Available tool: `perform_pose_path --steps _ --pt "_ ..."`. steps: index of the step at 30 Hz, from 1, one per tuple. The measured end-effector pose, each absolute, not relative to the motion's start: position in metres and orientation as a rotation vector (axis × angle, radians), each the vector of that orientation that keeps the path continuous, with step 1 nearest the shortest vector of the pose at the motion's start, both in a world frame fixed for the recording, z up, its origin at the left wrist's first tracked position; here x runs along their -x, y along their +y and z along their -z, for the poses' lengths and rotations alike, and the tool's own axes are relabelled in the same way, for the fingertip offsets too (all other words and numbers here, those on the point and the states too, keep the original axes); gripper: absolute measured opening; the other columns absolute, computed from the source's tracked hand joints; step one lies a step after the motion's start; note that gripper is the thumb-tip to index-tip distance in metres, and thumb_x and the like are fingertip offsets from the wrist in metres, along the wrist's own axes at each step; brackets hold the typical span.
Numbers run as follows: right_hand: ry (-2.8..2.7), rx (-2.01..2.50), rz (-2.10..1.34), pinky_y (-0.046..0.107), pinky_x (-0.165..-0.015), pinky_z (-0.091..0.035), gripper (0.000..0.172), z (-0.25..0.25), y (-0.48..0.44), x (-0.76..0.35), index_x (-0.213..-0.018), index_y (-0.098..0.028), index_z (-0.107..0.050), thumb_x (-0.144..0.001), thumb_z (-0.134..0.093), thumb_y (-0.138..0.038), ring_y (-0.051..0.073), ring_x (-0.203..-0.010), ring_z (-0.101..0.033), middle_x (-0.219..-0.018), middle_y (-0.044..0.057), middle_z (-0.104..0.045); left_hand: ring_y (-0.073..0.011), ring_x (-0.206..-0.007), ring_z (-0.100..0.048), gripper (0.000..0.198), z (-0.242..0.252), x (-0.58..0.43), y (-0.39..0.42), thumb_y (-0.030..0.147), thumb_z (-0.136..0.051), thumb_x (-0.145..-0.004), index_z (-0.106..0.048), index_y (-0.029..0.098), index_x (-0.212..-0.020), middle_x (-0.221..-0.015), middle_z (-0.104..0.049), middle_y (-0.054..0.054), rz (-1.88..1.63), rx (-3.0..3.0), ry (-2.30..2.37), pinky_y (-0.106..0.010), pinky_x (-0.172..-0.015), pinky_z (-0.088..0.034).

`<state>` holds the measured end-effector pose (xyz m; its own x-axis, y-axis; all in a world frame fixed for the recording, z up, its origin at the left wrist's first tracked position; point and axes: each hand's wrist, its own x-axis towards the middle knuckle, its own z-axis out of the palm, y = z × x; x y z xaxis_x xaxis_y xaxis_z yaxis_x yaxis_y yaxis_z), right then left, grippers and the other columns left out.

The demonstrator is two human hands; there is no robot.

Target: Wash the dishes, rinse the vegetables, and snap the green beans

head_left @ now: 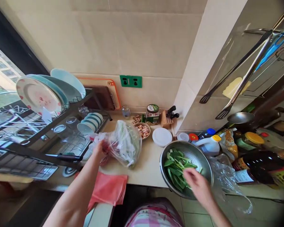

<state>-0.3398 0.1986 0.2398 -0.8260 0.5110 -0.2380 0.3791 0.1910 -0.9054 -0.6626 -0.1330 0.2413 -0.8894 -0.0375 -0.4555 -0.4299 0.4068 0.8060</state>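
- The pale, long counter (148, 171) goes across under the tiled wall (151, 44), and most of the things stand on it.
- The big black metal dish rack (26, 152) is on the left, with plates and glasses in it.
- The round silver metal bowl (202, 157) with little holes is near the counter's front edge. Long green leaves (177, 165) lie inside it, mostly on its left side.
- The see-through plastic bag (130, 142) with green and whitish stuff inside lies on the counter, left of the bowl. Its reddish, bunched end is at the left fingers, and its fat part sits to the right of them.
- The right hand (197, 183) is over the near right part of the bowl. Its fingers are loose and a bit bent, and they point at the leaves, which are just beside and past the fingertips. I cannot tell if they touch.
- The flat red cloth (109, 189) lies at the front edge, below the bag.
- The left hand (99, 150) is closed around the bag's bunched end. Some fingers are hidden.
- The white round lid (162, 136) lies just behind the bowl.
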Motion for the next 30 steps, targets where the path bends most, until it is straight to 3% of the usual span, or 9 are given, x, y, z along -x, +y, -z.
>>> perform_pose_path --steps 2,5,8,12,15,19,22,25,30 --pt "-2.202 1.371 -1.587 0.031 -0.057 -0.052 0.042 -0.225 0.233 0.292 -0.073 -0.021 -0.060 -0.063 -0.061 -0.062 0.024 -0.065 -0.066 -0.067 0.006 -0.067 -0.0115 -0.070 -0.056 0.040 -0.233 0.668 -0.143 0.031 -0.028 -0.096 -0.041 0.001 -0.117 -0.079 -0.057 -0.002 -1.541 0.507 2.233 -0.025 -0.065 -0.049" --pt "-2.021 1.746 -1.681 0.031 -0.050 -0.051 0.045 -0.204 0.251 0.262 -0.067 -0.021 -0.057 -0.058 -0.062 -0.065 0.025 -0.059 -0.066 -0.060 0.006 -0.066 -0.0130 -0.067 -0.057 0.040 -0.230 0.670 -0.157 0.035 -0.038 -0.091 -0.043 0.003 -0.115 -0.074 -0.057 -0.002 -1.591 0.645 2.083 -0.027 -0.064 -0.050" --pt "-1.845 1.844 -1.892 0.030 -0.049 -0.051 0.042 -0.189 0.244 0.269 -0.064 -0.020 -0.056 -0.057 -0.066 -0.060 0.025 -0.061 -0.067 -0.060 0.007 -0.068 -0.0177 -0.069 -0.059 0.047 -0.237 0.667 -0.173 0.038 -0.052 -0.082 -0.044 0.007 -0.117 -0.080 -0.059 -0.007 -1.525 0.688 2.088 -0.031 -0.062 -0.050" --pt "-1.740 1.780 -1.925 0.029 -0.045 -0.050 0.031 -0.187 0.237 0.284 -0.061 -0.019 -0.055 -0.056 -0.069 -0.046 0.022 -0.053 -0.065 -0.056 0.007 -0.067 -0.0294 -0.088 -0.060 0.083 -0.250 0.651 -0.190 0.042 -0.070 -0.065 -0.030 0.012 -0.131 -0.099 -0.060 -0.016 -1.171 0.451 2.594 -0.037 -0.067 -0.049" --pt "-1.694 1.716 -1.930 0.029 -0.046 -0.050 0.026 -0.198 0.230 0.282 -0.062 -0.018 -0.056 -0.058 -0.067 -0.042 0.021 -0.051 -0.063 -0.056 0.007 -0.066 -0.0301 -0.094 -0.060 0.082 -0.249 0.616 -0.181 0.043 -0.070 -0.064 -0.034 0.015 -0.132 -0.102 -0.062 -0.015 -1.087 0.037 2.820 -0.039 -0.077 -0.047" --pt "-1.689 1.638 -1.953 0.029 -0.045 -0.050 0.028 -0.219 0.204 0.282 -0.064 -0.017 -0.057 -0.058 -0.066 -0.043 0.021 -0.051 -0.063 -0.055 0.006 -0.065 -0.0260 -0.097 -0.060 0.065 -0.237 0.539 -0.141 0.052 -0.063 -0.068 -0.047 0.019 -0.122 -0.102 -0.064 -0.012 -1.470 -0.347 2.296 -0.036 -0.079 -0.048" --pt "-1.724 1.508 -1.988 0.029 -0.043 -0.048 0.032 -0.232 0.179 0.290 -0.064 -0.018 -0.057 -0.057 -0.068 -0.047 0.020 -0.048 -0.061 -0.054 0.005 -0.064 -0.0243 -0.097 -0.060 0.068 -0.232 0.483 -0.112 0.054 -0.061 -0.071 -0.044 0.020 -0.129 -0.116 -0.058 -0.014 -1.500 -0.400 1.874 -0.036 -0.080 -0.048" --pt "-1.820 1.385 -2.028 0.030 -0.043 -0.049 0.035 -0.237 0.152 0.305 -0.063 -0.018 -0.057 -0.057 -0.068 -0.051 0.019 -0.046 -0.059 -0.054 0.003 -0.063 -0.0248 -0.099 -0.059 0.071 -0.227 0.448 -0.099 0.054 -0.057 -0.075 -0.036 0.025 -0.136 -0.126 -0.053 -0.012 -1.588 -0.321 1.562 -0.038 -0.080 -0.050" --pt "-2.128 1.161 -2.141 0.028 -0.041 -0.045 0.042 -0.228 0.103 0.330 -0.066 -0.019 -0.056 -0.064 -0.060 -0.060 0.019 -0.045 -0.058 -0.050 0.001 -0.060 -0.0275 -0.107 -0.057 0.067 -0.202 0.413 -0.117 0.051 -0.061 -0.074 -0.040 0.027 -0.133 -0.125 -0.056 -0.008 -1.919 0.145 1.450 -0.038 -0.082 -0.051"
